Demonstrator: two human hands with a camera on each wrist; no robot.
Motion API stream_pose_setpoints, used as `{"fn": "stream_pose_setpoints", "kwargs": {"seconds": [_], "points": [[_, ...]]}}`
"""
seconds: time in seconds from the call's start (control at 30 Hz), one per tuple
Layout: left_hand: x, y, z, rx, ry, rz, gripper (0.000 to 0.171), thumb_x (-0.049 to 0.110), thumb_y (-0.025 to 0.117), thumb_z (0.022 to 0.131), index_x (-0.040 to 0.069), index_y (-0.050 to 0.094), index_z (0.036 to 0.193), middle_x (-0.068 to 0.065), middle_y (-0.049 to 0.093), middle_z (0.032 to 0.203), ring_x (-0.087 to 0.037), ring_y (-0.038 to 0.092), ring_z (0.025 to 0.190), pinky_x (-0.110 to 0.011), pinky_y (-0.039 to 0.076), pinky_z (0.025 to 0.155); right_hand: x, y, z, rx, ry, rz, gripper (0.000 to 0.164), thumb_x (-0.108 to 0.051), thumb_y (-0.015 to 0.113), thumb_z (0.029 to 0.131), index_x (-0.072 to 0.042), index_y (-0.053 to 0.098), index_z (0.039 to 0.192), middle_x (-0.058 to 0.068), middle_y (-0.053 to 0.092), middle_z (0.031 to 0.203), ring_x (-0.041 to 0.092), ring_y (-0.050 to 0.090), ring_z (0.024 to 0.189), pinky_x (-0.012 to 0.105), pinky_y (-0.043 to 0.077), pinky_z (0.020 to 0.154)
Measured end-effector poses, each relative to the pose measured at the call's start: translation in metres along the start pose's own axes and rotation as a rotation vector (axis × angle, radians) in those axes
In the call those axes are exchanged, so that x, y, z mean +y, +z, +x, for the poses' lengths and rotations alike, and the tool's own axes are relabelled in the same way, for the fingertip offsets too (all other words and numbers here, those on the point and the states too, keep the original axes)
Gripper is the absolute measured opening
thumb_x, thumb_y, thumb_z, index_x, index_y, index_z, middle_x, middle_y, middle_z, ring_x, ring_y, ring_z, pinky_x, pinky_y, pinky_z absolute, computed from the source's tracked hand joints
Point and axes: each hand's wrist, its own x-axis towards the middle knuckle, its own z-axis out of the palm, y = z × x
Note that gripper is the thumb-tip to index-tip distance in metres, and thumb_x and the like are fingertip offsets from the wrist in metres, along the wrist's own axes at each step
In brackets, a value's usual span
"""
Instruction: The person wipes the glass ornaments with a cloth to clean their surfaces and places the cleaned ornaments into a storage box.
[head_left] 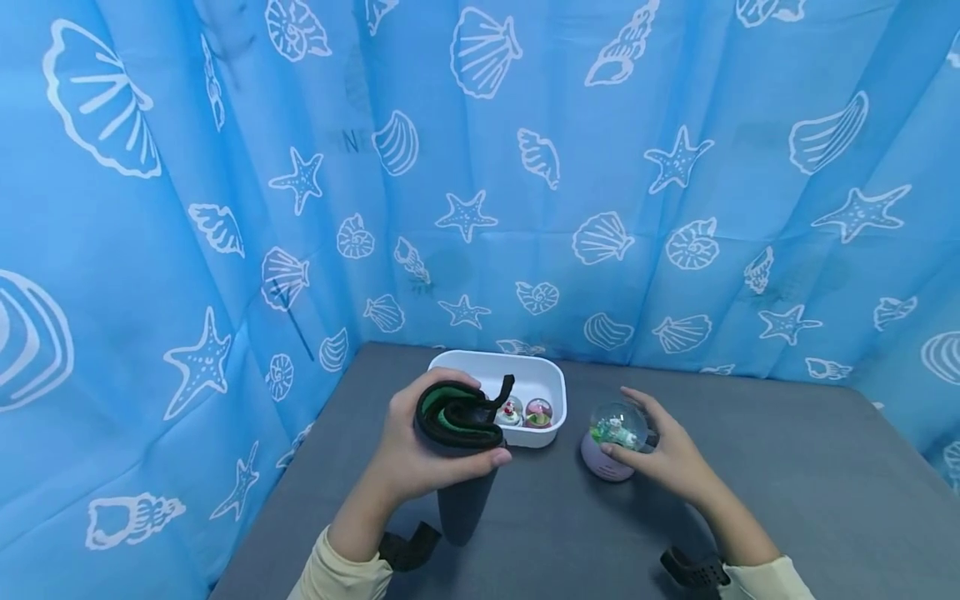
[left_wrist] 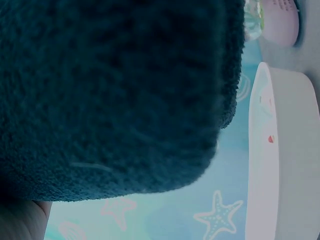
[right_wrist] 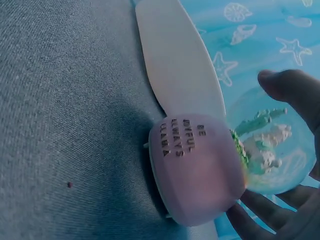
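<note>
My left hand (head_left: 401, 450) grips an upright rolled dark cloth (head_left: 457, 421), green inside its spiral, with a short black strap (head_left: 502, 396) sticking out at the top. Its fuzzy, towel-like surface (left_wrist: 110, 100) fills most of the left wrist view. Over to the right, my right hand (head_left: 675, 458) holds a snow globe (head_left: 615, 429) by its clear dome, thumb on one side and fingers on the other. White llama-like figures (right_wrist: 262, 150) and a green cactus (right_wrist: 260, 121) stand inside it. The globe's pinkish-purple base (right_wrist: 200, 175) has raised lettering and sits at the grey tabletop.
Behind the rolled cloth stands a white tray (head_left: 558, 396). Two small globes, one with a red-and-white figure (head_left: 510, 410) and one pinkish (head_left: 538, 412), lie in it. A blue shell-print curtain (head_left: 465, 267) hangs around the grey table (head_left: 787, 475).
</note>
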Motion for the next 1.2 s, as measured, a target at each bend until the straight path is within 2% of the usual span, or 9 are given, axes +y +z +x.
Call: {"fn": "stream_pose_setpoints", "kwargs": {"seconds": [0.13,0.4,0.6,0.73,0.87,1.07,1.2], "points": [[0.001,0.001,-0.001,0.000,-0.024,0.006,0.064,0.005,0.096,0.071,0.012,0.065,0.126,-0.018,0.068,0.117,-0.026,0.071,0.104,-0.038,0.064,0.091,0.009,0.000,0.000,-0.052,0.005,0.011,0.094,-0.029,0.090,0.087,-0.011,0.038,0.162,0.029,0.044,0.159,0.054,0.052,0.138,0.067,0.055,0.100],[0.001,0.003,-0.001,-0.021,-0.051,0.001,0.063,0.006,0.095,0.072,0.012,0.064,0.127,-0.016,0.068,0.116,-0.026,0.071,0.104,-0.039,0.064,0.091,0.026,0.003,0.000,-0.118,0.025,0.006,0.097,-0.028,0.095,0.081,-0.006,0.039,0.157,0.020,0.060,0.145,0.044,0.058,0.134,0.059,0.051,0.103],[0.000,0.005,-0.001,-0.019,-0.059,0.005,0.063,0.006,0.096,0.071,0.013,0.064,0.126,-0.010,0.071,0.113,-0.025,0.072,0.102,-0.038,0.064,0.090,0.028,0.006,0.000,-0.143,0.052,-0.004,0.098,-0.030,0.097,0.077,0.000,0.042,0.153,0.018,0.064,0.139,0.039,0.059,0.132,0.054,0.052,0.102],[0.000,0.006,-0.001,-0.019,-0.069,0.004,0.063,0.006,0.096,0.071,0.013,0.065,0.125,-0.012,0.071,0.113,-0.025,0.072,0.102,-0.038,0.064,0.090,0.031,0.007,0.001,-0.153,0.067,-0.014,0.098,-0.033,0.099,0.074,0.000,0.047,0.151,0.017,0.067,0.137,0.040,0.061,0.131,0.057,0.050,0.106],[0.000,0.007,0.001,-0.030,-0.070,0.003,0.062,0.007,0.096,0.072,0.014,0.065,0.125,-0.012,0.070,0.114,-0.025,0.072,0.102,-0.038,0.064,0.090,0.034,0.008,0.002,-0.161,0.075,-0.013,0.093,-0.034,0.099,0.074,-0.001,0.052,0.147,0.014,0.069,0.134,0.037,0.063,0.128,0.054,0.050,0.106],[-0.002,0.009,0.000,-0.038,-0.060,0.004,0.062,0.006,0.096,0.072,0.013,0.065,0.125,-0.011,0.070,0.113,-0.025,0.072,0.101,-0.038,0.064,0.089,0.035,0.009,0.001,-0.118,0.072,-0.035,0.086,-0.039,0.099,0.072,-0.006,0.059,0.140,0.009,0.072,0.128,0.031,0.066,0.123,0.049,0.052,0.103],[-0.003,0.010,-0.002,-0.037,-0.072,0.007,0.062,0.006,0.096,0.072,0.014,0.065,0.125,-0.014,0.069,0.114,-0.025,0.071,0.102,-0.038,0.064,0.089,0.033,0.009,-0.002,-0.028,0.033,-0.030,0.081,-0.033,0.102,0.068,-0.005,0.063,0.134,0.010,0.070,0.124,0.030,0.069,0.113,0.040,0.057,0.092]]}}
